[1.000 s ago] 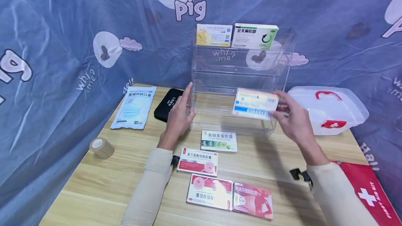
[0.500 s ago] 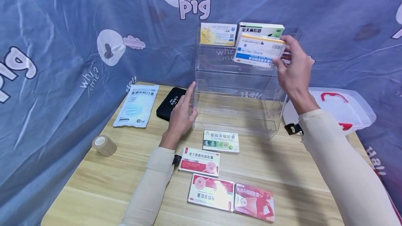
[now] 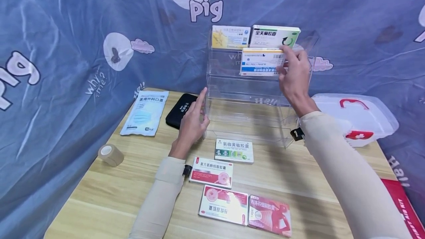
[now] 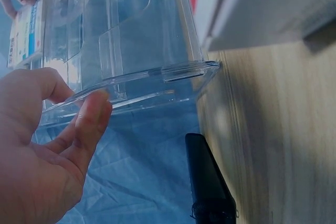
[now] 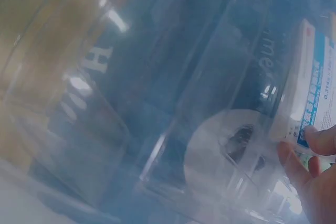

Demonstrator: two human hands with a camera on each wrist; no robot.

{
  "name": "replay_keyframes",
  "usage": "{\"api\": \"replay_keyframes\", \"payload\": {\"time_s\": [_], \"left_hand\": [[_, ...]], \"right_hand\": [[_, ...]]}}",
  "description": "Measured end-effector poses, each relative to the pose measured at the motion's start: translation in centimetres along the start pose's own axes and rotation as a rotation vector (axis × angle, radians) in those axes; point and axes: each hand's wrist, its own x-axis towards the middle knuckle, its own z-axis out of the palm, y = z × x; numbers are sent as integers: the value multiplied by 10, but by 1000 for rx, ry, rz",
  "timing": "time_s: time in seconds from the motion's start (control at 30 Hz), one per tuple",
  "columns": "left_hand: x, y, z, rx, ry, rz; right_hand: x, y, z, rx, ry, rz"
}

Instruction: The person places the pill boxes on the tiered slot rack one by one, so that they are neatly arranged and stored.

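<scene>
My right hand (image 3: 293,76) pinches the right end of a white medicine box (image 3: 260,62) with a blue band and an orange top edge. The box, its print upside down, is at the second tier of a clear acrylic display rack (image 3: 242,117). In the right wrist view, thumb and fingers grip the end of this medicine box (image 5: 310,87). My left hand (image 3: 192,121) holds the rack's left side panel, its edge between thumb and fingers in the left wrist view. On the top tier stand a yellow-and-white box (image 3: 230,37) and a green-and-white box (image 3: 270,37).
Before the rack lie a green-striped box (image 3: 234,150), two red-and-white boxes (image 3: 211,172) and a pink box (image 3: 269,215). Leftward are a mask packet (image 3: 144,113), a black case (image 3: 180,110) and a tape roll (image 3: 111,155). A clear first-aid box (image 3: 355,115) and red pouch (image 3: 398,198) are rightward.
My right hand has raised the blue-banded medicine box from the lower front of the rack past the top tier's front, then lowered it slightly to the second tier. The left hand stays at the side panel.
</scene>
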Motion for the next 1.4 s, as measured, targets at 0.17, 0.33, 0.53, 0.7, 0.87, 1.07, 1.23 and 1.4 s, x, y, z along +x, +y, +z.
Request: {"api": "replay_keyframes", "payload": {"time_s": [0.17,0.33,0.53,0.7,0.87,1.07,1.23,1.4], "left_hand": [[1,0,-1,-3,2,-10],[1,0,0,-16,-5,-13],[1,2,1,-22,-10,-12],[1,3,0,-16,-11,-9],[1,3,-1,-10,-16,-11],[0,2,-1,-7,-12,-10],[1,1,-1,-3,-14,-3],[0,1,-1,-2,-12,3]], "right_hand": [[-1,-6,10,6,-37,-28],[1,-21,23,35,-73,-23],[1,-37,36,-8,-91,-26],[-2,-46,43,-24,-114,-1],[-4,-48,47,-44,-124,-15],[-6,-47,52,-63,-120,-83],[-10,-46,52,-92,-143,-157],[-18,-44,47,-58,-183,-166]]}}
